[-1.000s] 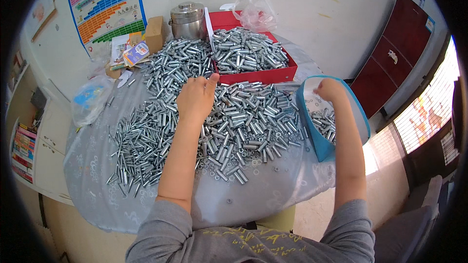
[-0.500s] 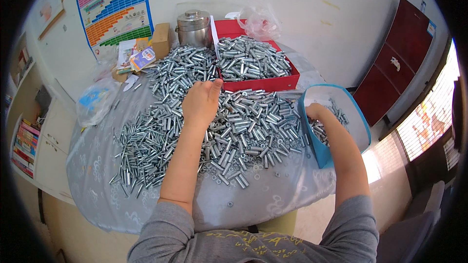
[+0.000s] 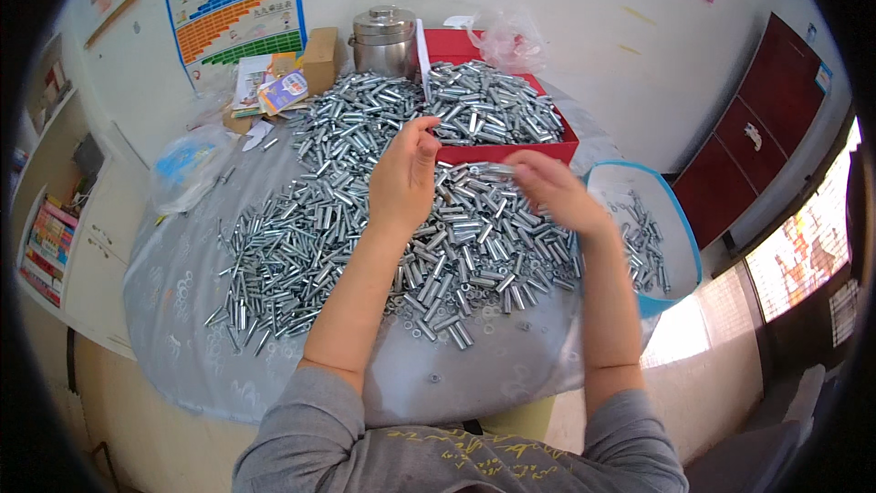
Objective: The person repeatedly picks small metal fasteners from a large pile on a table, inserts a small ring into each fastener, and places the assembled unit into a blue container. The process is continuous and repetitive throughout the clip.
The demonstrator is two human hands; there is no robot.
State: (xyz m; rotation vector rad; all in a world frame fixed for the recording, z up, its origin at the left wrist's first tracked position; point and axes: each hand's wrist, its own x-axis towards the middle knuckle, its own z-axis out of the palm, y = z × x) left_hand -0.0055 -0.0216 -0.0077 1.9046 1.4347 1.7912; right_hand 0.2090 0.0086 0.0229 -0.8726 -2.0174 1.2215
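The surface (image 3: 274, 383) is a round one w/ a grey patterned cover, and most of it is under a big heap of metal sleeves (image 3: 365, 228), short silver tubes lying in all directions. Behind the heap stands a red box (image 3: 511, 148), full to the rim w/ the same tubes. At the right edge sits a blue basin (image 3: 686, 256); it holds only a thin layer of tubes, approx. a small part of its bottom is covered. So I judge the work is at an early point: few pieces are in the basin, and the very large heap on the surface is left.

A steel pot (image 3: 383, 38) w/ lid, a cardboard box (image 3: 319, 59) and some plastic bags are at the far side, near the wall.

The left hand (image 3: 401, 178) is raised over the heap, fingers bent together toward the thumb; if it pinches a piece, I cannot tell. The right hand (image 3: 552, 192) is just beside it, above the heap and in front of the red box, fingers curled around one tube (image 3: 491, 169), it seems. The two hands are close but not touching, w/ the heap directly below them and the basin to the right.
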